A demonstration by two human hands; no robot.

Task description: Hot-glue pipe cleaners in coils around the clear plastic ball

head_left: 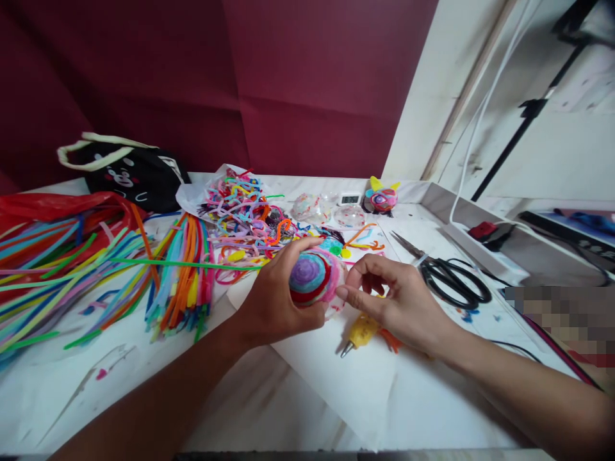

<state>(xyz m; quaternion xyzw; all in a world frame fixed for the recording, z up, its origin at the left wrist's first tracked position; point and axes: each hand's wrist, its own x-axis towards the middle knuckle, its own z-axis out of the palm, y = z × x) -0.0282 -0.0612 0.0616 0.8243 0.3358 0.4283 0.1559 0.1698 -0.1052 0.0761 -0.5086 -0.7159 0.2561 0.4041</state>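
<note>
My left hand (281, 288) is wrapped round a ball (310, 278) covered in coiled pipe cleaners: purple at the centre, then light blue, red and pink. Clear plastic with specks shows at its lower right side. My right hand (384, 291) pinches with thumb and forefinger at the ball's right edge; what lies between the fingertips is too small to make out. Just below that hand, a yellow pen (364, 330) with a metal tip and orange parts lies on white paper (336, 378). One long green pipe cleaner (192, 263) stretches leftward from behind my left hand.
Bundles of pipe cleaners (185, 275) cover the table's left side, near a black bag (134, 176). A heap of cut pieces (254, 214) lies behind the ball. Black-handled scissors (446, 275) rest at right. A decorated ball (382, 197) and a small display (350, 199) stand behind.
</note>
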